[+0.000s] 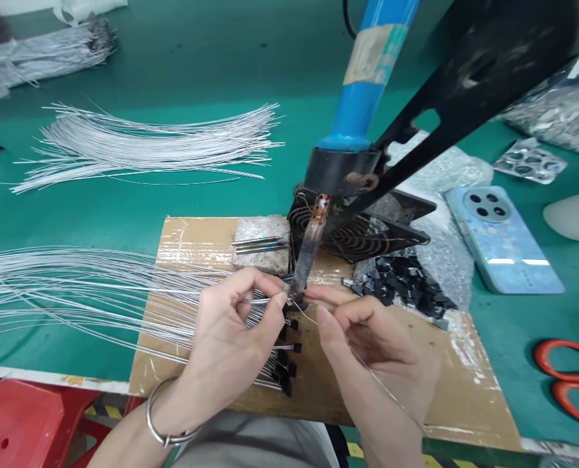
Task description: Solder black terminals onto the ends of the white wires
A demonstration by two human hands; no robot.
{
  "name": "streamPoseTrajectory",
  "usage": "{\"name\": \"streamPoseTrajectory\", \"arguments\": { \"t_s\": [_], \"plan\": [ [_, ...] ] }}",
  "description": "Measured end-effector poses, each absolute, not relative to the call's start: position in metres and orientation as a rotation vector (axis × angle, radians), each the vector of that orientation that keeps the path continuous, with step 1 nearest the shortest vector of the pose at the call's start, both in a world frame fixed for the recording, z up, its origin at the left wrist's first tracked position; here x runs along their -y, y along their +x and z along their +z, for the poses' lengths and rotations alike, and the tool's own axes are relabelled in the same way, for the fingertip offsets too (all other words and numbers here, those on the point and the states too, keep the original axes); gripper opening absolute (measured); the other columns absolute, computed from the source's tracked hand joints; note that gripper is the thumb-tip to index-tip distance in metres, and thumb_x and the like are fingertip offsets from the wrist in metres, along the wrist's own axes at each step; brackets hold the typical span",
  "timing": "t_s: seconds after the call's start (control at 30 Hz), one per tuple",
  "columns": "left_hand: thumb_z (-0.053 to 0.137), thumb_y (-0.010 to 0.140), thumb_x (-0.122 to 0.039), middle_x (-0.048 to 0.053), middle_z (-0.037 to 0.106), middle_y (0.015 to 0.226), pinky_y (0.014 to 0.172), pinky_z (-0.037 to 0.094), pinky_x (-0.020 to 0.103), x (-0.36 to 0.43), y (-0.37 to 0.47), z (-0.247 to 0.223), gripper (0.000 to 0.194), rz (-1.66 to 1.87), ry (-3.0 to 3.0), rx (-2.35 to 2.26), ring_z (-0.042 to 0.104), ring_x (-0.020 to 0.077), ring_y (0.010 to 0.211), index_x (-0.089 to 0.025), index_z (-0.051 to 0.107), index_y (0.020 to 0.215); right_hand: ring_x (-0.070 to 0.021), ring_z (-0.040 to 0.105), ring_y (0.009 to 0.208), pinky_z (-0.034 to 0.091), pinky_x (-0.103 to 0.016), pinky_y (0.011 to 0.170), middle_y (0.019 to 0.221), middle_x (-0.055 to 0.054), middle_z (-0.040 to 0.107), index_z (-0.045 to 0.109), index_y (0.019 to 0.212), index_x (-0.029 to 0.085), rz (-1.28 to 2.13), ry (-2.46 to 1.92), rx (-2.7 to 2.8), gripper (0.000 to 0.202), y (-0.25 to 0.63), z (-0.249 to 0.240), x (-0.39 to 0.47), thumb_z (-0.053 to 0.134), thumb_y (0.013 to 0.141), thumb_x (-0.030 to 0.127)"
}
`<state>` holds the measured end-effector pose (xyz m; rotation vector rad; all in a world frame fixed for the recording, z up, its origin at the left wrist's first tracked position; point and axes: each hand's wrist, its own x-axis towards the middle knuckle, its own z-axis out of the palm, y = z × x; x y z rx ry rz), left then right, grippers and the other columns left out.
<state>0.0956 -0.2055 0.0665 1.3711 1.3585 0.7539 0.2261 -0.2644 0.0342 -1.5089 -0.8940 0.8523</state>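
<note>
A thin wire (257,301) lies between the thumb and fingertips of the left grip (238,338), which pinches it near its end, just beside the tip of a soldering iron (310,250). The right grip (377,351) pinches a strand of solder (383,383), whose front end reaches toward the same tip while the rest trails back across the palm. Fingertips, wire end and iron tip crowd together, so whether they touch is hard to make out. The iron points downward in a black stand (465,97); its blue handle is cut off at the top. Under the hands lies cardboard (455,383), with a spread of white wires (75,266) running off the left edge, their black ends (283,374) partly hidden by the left grip. Behind the iron sits a fan (362,227), partly covered, with black chips (406,286) heaped to its right. Farther out on the green table (211,78) are another wire bundle (162,140), a blue phone (509,240) and red-handled scissors (572,377), cut off at the right.
</note>
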Motion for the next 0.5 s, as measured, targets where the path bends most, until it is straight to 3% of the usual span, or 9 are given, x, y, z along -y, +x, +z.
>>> {"name": "streamPoseTrajectory", "arguments": {
  "t_s": [0.27,0.5],
  "plan": [
    [0.063,0.084,-0.014,0.003,0.071,0.077,0.057,0.043,0.026,0.2069,0.0952,0.0652,0.012,0.776,1.379,-1.35,0.067,0.0179,0.075,-0.018,0.066,0.073,-0.0196,0.075,0.096,0.057,-0.027,0.083,0.1,-0.005,0.079,0.057,0.066,0.022,0.825,-1.5,0.905,0.024,0.2251,0.0349,0.2642,0.072,0.085,0.021],
    [0.062,0.083,-0.015,0.003,0.072,0.078,0.052,0.037,0.026,0.2072,0.0956,0.0642,0.011,0.768,1.392,-1.381,0.062,0.0158,0.068,-0.018,0.065,0.072,-0.0213,0.074,0.097,0.056,-0.029,0.084,0.101,-0.007,0.079,0.056,0.065,0.021,0.815,-1.528,0.925,0.025,0.2239,0.0365,0.2635,0.071,0.085,0.024]
  ]
}}
